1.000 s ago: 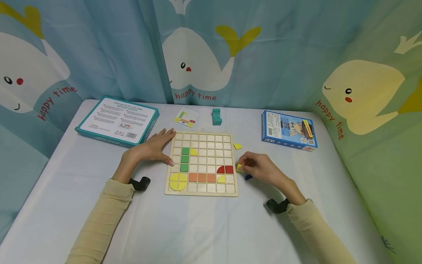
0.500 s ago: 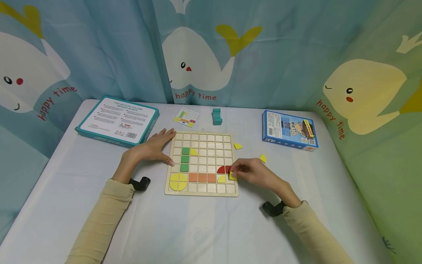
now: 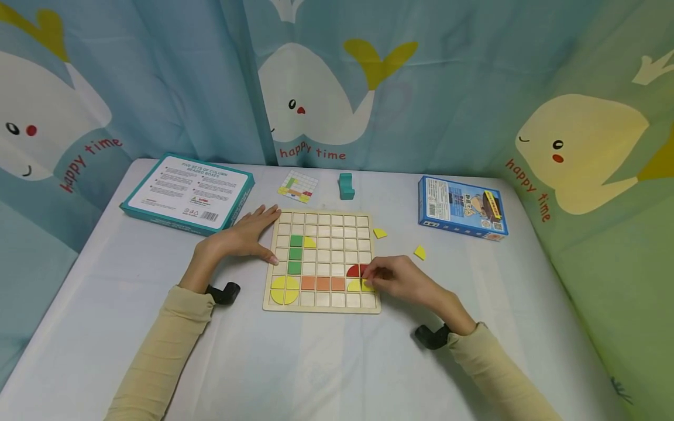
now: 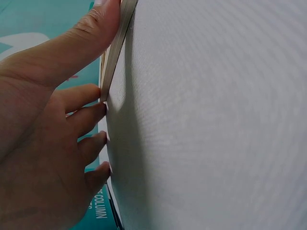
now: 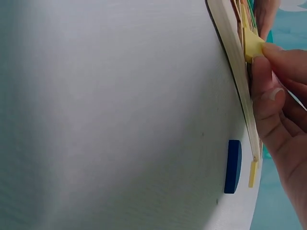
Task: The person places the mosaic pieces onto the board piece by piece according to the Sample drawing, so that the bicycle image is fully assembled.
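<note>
A wooden grid board (image 3: 337, 219) lies on the table, with green squares (image 3: 295, 254), orange squares (image 3: 323, 283), a yellow circle of quarter pieces (image 3: 284, 290) and red pieces (image 3: 353, 271) in its cells. My left hand (image 3: 239, 237) rests along the board's left edge, fingers spread and thumb touching the rim. Over the right column, near the board's front, my right hand (image 3: 405, 279) pinches a yellow quarter-circle piece (image 5: 253, 45) between thumb and finger. That piece is tilted in the right wrist view, beside another yellow quarter (image 3: 353, 285). The hand partly covers a red square.
Two loose yellow quarters (image 3: 380, 233) lie right of the board. A dark blue piece (image 5: 233, 166) shows in the right wrist view. Behind the board are a pattern card (image 3: 298, 186), a teal block (image 3: 346, 186), a teal-edged box (image 3: 192, 190) and a blue box (image 3: 463, 207).
My right hand has carried the yellow quarter from beside the board leftward onto its right column. A loose yellow quarter has come into view behind the hand. My left hand stays put.
</note>
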A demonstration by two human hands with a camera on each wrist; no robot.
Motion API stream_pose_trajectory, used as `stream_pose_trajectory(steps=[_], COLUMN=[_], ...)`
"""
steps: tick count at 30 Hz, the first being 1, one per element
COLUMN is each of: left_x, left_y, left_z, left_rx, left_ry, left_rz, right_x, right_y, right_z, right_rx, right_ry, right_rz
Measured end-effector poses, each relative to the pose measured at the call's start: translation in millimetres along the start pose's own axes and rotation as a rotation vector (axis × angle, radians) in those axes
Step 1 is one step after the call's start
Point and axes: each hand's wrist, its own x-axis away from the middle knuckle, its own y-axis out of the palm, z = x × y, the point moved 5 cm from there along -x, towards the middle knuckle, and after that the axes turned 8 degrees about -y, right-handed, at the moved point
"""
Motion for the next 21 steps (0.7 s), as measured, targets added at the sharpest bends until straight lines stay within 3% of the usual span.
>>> stream_pose_trajectory(steps=[11,21], left_x=[2.0,0.5], left_y=[-0.4,0.0], left_z=[1.9,-0.4], left_rx=[0.006,0.004], left_ry=[0.009,0.004], left_rz=[0.003,-0.002], right_x=[-1.4,-0.8], right_y=[0,-6], right_z=[-10,-8], right_rx=[0.133,0.088], right_ry=[-0.029,0.0], right_rz=[0.034,0.08])
